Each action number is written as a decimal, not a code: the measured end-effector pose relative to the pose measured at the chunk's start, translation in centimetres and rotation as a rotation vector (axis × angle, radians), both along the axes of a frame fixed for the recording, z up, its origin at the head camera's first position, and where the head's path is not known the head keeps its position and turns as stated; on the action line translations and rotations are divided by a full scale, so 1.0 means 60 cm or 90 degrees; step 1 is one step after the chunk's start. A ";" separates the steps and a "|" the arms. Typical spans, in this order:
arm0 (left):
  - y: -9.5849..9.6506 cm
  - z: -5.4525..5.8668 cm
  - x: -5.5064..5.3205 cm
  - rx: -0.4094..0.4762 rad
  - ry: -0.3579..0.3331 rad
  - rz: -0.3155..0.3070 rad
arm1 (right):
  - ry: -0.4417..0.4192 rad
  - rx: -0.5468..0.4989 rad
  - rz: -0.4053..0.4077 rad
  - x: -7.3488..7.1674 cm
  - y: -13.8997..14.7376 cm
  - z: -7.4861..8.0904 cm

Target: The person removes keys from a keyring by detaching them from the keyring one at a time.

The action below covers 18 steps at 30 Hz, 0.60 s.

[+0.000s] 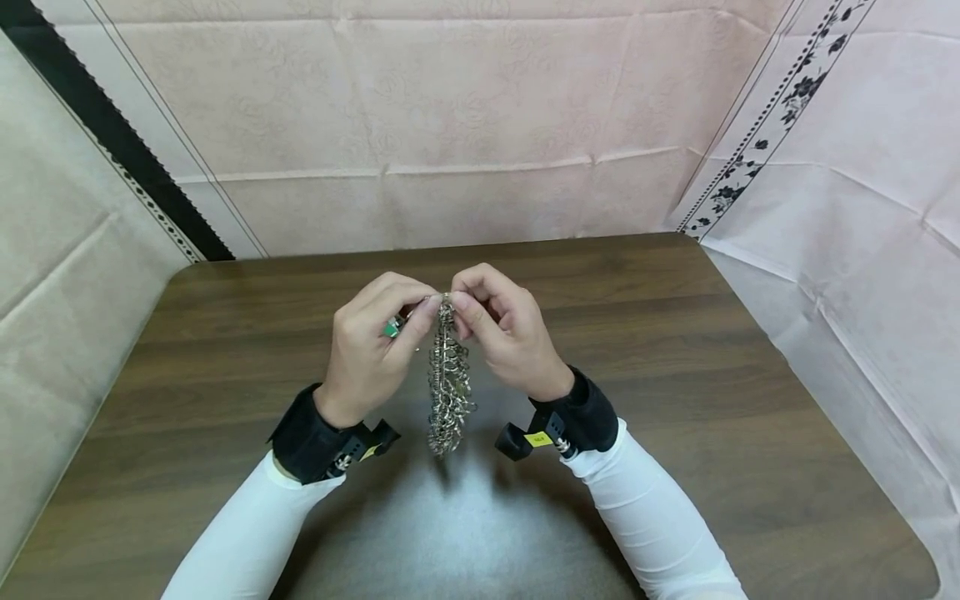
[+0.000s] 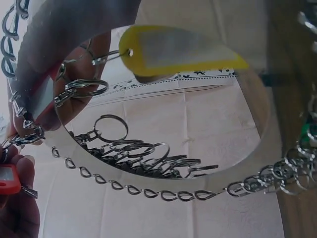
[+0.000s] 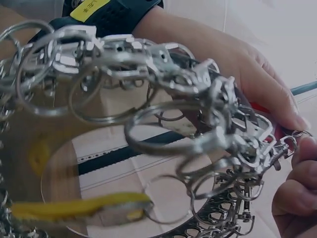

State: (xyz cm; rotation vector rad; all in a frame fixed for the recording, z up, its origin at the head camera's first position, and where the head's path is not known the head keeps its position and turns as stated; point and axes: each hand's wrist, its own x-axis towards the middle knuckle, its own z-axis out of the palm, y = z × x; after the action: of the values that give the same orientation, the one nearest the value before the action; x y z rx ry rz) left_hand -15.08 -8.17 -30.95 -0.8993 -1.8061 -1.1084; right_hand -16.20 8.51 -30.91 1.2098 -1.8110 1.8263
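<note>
Midway over the table, a long glittering bunch of key rings (image 1: 450, 383) hangs from the fingertips of both hands. My left hand (image 1: 371, 342) pinches its top end from the left, with a green key tag (image 1: 392, 327) against the fingers. From the right, my right hand (image 1: 510, 329) pinches the same top end between thumb and curled fingers. The wrist views show split rings (image 3: 163, 129) on short metal links, close and blurred. A yellow key tag (image 2: 183, 49) hangs by a ring among them, and a red tag (image 2: 7, 178) lies by fingers at the left edge.
Below the hands spreads a dark wood-grain table (image 1: 675, 483), with a bright reflection near its front. Pale patterned cloth (image 1: 487, 108) stands behind it and at both sides. Each wrist wears a black strap (image 1: 592, 408) with a small camera.
</note>
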 end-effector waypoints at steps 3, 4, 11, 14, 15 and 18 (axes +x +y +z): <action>0.002 -0.002 0.000 0.011 0.006 -0.002 | -0.005 -0.008 0.006 0.001 -0.001 0.000; 0.002 -0.002 -0.001 0.014 0.009 -0.003 | -0.007 -0.011 0.008 0.001 -0.001 0.001; 0.004 -0.005 -0.002 0.033 0.030 -0.006 | -0.019 -0.027 0.015 0.002 -0.001 0.003; 0.005 -0.005 -0.002 0.040 0.033 -0.009 | -0.026 -0.037 0.021 0.003 -0.002 0.003; 0.006 -0.006 -0.002 0.040 0.033 -0.010 | -0.030 -0.042 0.024 0.003 -0.002 0.002; 0.006 -0.006 -0.002 0.041 0.032 -0.009 | -0.049 -0.059 0.035 0.004 -0.003 0.000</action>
State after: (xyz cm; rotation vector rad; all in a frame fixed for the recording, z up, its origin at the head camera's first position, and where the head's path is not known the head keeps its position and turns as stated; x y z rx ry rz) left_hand -15.23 -7.79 -31.30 -0.8951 -1.7170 -1.1365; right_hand -15.93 8.31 -30.89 1.1811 -1.7288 1.9891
